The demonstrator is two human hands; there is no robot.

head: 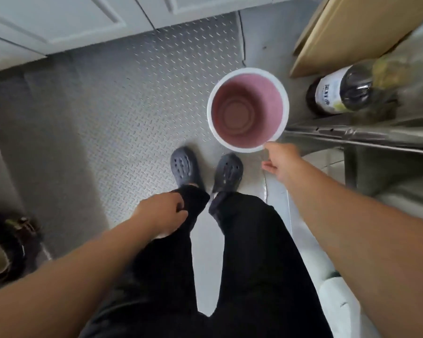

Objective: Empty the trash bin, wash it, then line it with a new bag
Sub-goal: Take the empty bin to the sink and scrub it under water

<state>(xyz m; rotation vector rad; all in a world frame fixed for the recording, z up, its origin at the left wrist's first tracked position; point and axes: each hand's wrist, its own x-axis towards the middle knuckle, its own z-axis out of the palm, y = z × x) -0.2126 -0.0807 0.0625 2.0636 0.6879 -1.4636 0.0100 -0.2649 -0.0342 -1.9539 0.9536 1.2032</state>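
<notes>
Idleness is showing on the left: your left hand (160, 214) is hanging by your trouser leg, fingers loosely curled, holding nothing. Moving right, the trash bin (248, 109) is sitting upright, apparently on the patterned floor (122, 113), showing no bag and no rubbish inside. Your right hand (280, 162) is meeting the near rim; whether that grip is pinching or merely touching, you cannot tell from here. Judgement: be closing thumb and fingers across the rim before lifting, keeping the bin level and clear of the steel shelf edge (352, 135).
</notes>
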